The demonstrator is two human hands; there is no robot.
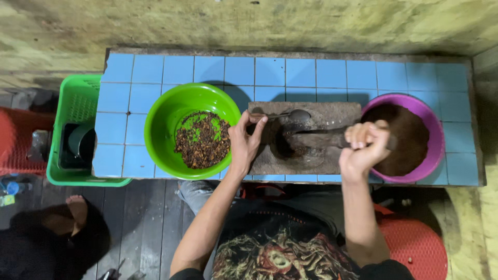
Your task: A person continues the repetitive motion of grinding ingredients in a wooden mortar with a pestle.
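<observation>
A flat grey grinding stone (311,158) lies on the blue-tiled counter (270,72). My right hand (364,147) grips one end of a long stone roller (316,140) lying across the slab. My left hand (246,140) holds the handle of a metal spoon (296,115), whose bowl rests at the slab's far edge. A green bowl (166,111) on the left holds coarse dark brown bits. A purple bowl (433,155) on the right holds fine brown ground paste.
A green plastic basket (78,103) with a dark pot stands left of the counter. A red stool (420,249) sits at lower right, another red object at far left. Someone's foot (77,207) shows at lower left. A rough wall runs behind the counter.
</observation>
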